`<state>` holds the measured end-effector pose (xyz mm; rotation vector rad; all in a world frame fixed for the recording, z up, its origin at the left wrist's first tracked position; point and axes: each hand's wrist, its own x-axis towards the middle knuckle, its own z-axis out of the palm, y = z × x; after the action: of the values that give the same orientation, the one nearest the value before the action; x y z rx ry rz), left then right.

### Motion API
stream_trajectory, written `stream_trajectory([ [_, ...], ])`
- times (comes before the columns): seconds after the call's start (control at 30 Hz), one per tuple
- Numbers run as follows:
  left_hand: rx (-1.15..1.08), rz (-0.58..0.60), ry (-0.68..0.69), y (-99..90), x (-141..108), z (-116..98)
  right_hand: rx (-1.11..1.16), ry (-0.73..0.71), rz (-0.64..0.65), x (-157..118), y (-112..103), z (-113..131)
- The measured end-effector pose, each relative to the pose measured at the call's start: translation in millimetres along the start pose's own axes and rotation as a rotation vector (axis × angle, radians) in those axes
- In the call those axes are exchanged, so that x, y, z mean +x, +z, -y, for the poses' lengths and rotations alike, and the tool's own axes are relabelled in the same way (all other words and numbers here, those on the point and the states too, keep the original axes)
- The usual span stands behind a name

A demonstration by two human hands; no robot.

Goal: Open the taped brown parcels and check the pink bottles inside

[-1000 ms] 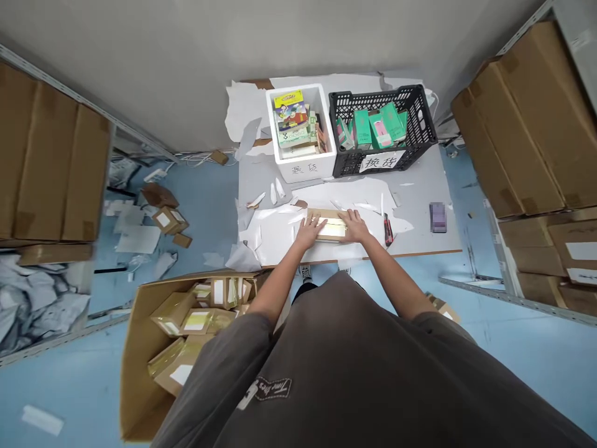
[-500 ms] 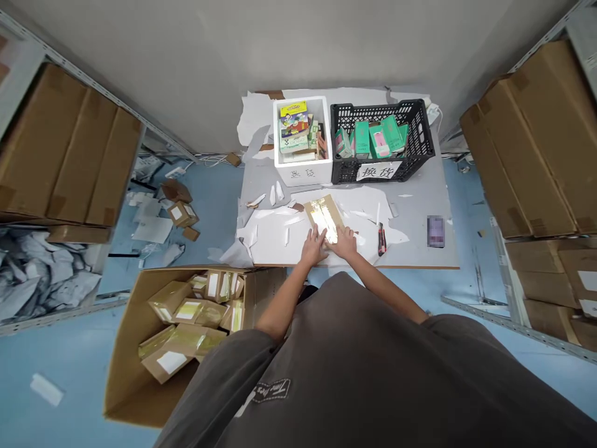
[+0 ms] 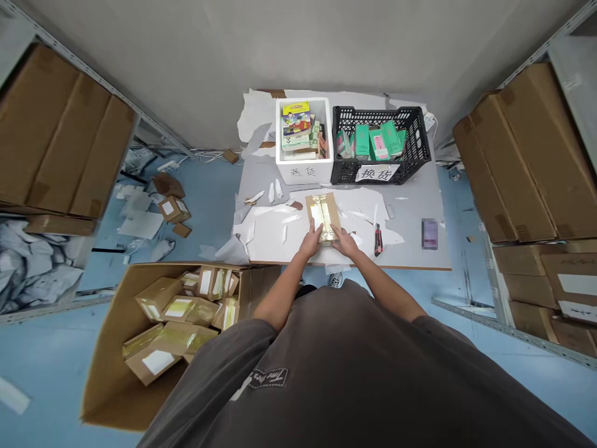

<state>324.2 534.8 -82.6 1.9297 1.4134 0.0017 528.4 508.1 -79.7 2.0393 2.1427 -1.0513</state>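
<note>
A small brown cardboard box (image 3: 331, 205) with shiny clear tape and a white label lies on the paper-covered table (image 3: 415, 199). My left hand (image 3: 311, 241) grips its lower left corner, and my right hand (image 3: 344, 242) holds the lower right corner. Both thumbs rest on top; the fingers under or behind the edges are partly hidden. To the right of the box lies a red and black utility knife (image 3: 377, 239) with its blade extended. Torn white paper scraps (image 3: 272, 191) are scattered to the left.
Behind stand a white foam bin (image 3: 304, 172) of small boxes and a black plastic crate (image 3: 380, 169) with green boxes. A large carton (image 3: 105, 361) of taped parcels sits at lower left. A phone-like blurred object (image 3: 430, 234) lies at right. Shelves with cartons (image 3: 536, 149) flank both sides.
The box has turned slightly to stand straighter before me. My hands have shifted from its near top surface to its two lower corners. The view has moved a little.
</note>
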Motion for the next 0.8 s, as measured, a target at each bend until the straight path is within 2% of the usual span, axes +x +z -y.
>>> stream_trajectory([
  [0.1, -0.066, -0.051, 0.059, -20.4, -8.7, 2.4, -0.027, -0.014, -0.051, -6.3, -16.7, 16.3],
  [0.2, -0.122, -0.130, 0.117, -45.9, -22.1, 5.9, -0.027, -0.036, -0.142, -9.6, -46.2, 29.5],
  [0.27, -0.159, -0.198, 0.145, -62.1, -25.9, 8.2, -0.027, -0.038, -0.173, -2.4, -68.8, 36.3],
  [0.37, -0.184, -0.265, 0.109, -80.9, -12.6, 12.3, -0.038, -0.024, -0.098, 28.6, -95.3, 45.4],
  [0.43, -0.159, -0.231, 0.049, -88.4, 8.1, 15.5, -0.040, 0.013, 0.018, 57.0, -103.0, 51.2],
  [0.5, -0.149, -0.165, 0.012, -91.6, 30.7, 18.9, -0.024, 0.081, 0.066, 81.3, -103.2, 55.6],
  [0.6, -0.169, -0.125, 0.017, -90.3, 50.0, 22.6, 0.022, 0.128, 0.011, 93.2, -96.0, 56.7],
  [0.7, -0.124, -0.186, -0.011, -81.2, 38.0, 23.5, 0.055, 0.102, -0.104, 69.2, -81.4, 51.0],
  [0.8, -0.062, -0.328, 0.002, -59.0, 0.9, 22.4, 0.091, 0.027, -0.281, 23.6, -53.4, 40.7],
])
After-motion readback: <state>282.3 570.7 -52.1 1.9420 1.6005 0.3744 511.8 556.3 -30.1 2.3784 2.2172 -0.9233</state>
